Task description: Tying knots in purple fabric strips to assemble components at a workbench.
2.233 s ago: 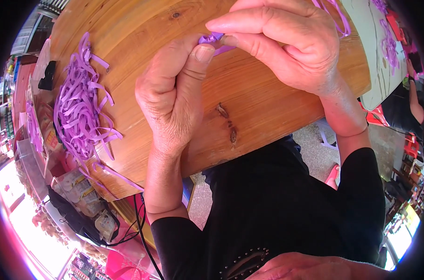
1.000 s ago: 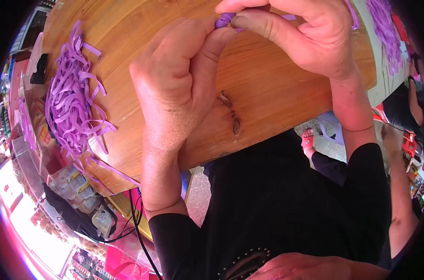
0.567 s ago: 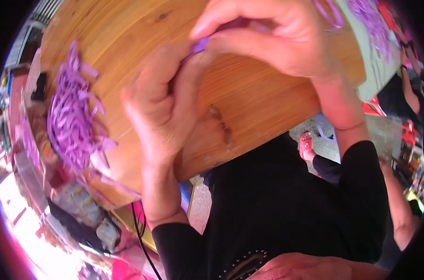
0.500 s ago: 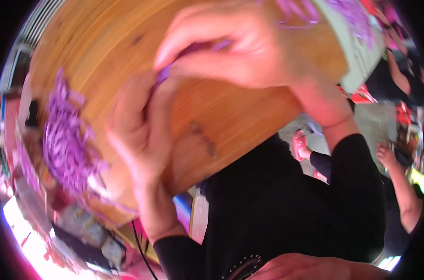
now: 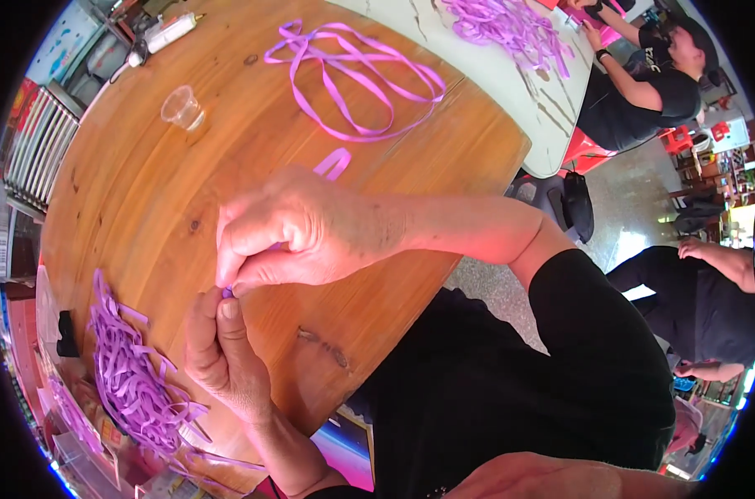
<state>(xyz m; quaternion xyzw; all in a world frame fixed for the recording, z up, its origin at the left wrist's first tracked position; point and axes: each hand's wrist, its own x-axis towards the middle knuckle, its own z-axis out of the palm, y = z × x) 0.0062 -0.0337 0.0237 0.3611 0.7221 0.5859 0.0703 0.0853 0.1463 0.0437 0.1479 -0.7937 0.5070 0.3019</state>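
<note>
Since the preceding frame, both hands have been shifted across the table (image 5: 145,216) toward the ribbon pile (image 5: 136,374). A purple ribbon (image 5: 227,293), mostly covered, is pinched between the fingers of the left hand (image 5: 228,358) below and the right hand (image 5: 298,229) above; it is touched by both, so neither is nearer. Its long axis cannot be confirmed, though purple is also seen within the right hand's curl

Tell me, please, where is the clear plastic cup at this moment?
In the head view, the clear plastic cup is at the upper left, on the wooden table, left of the looped purple ribbon.
</note>
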